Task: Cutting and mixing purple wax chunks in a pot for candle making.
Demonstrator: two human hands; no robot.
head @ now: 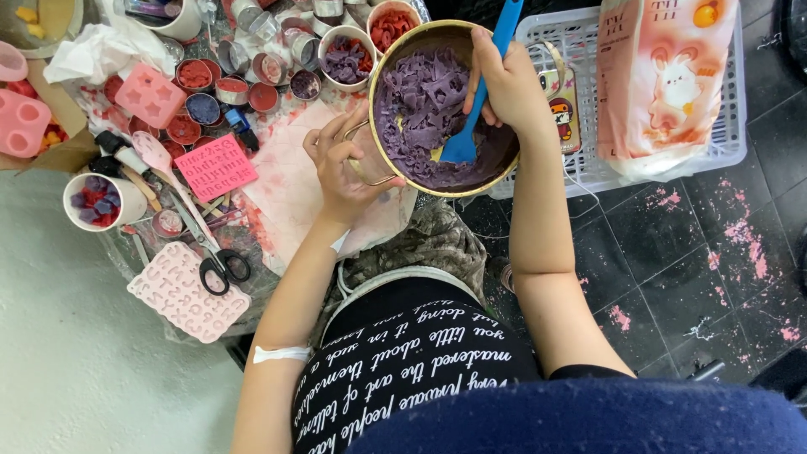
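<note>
Right hand [504, 88] is clenched around the handle of a blue spatula [471, 118], gripping it up near the bowl's far rim, and the blade is buried down in the purple mass [420, 118] — a crumbly, chunky stuff heaped mostly on the left side of the bowl. The metal bowl [496, 164] itself sits tilted toward the camera, raised over the person's lap, and the left hand [345, 164] has it by the wire handle at its left edge, fingers curled tight through the loop, palm pressed close against the bowl's outer wall. Moving outward: just beyond the bowl's top rim stand small cups, one holding purple and red pieces [346, 57], another with red pieces [391, 25]. To the left, the worktable is crowded — little round tins of red and purple wax [195, 76], a pink star-shaped mould [150, 94], a bright pink letter mould [215, 166], a pale pink mould [187, 292] lying at the near edge, and black-handled scissors [220, 267] touching it. A white cup of purple and red chunks [97, 202] sits further left. On the right, well apart from the table, a white plastic basket [588, 172] rests on the dark, pink-spattered floor, with a pink bag [664, 84] lying in it.
</note>
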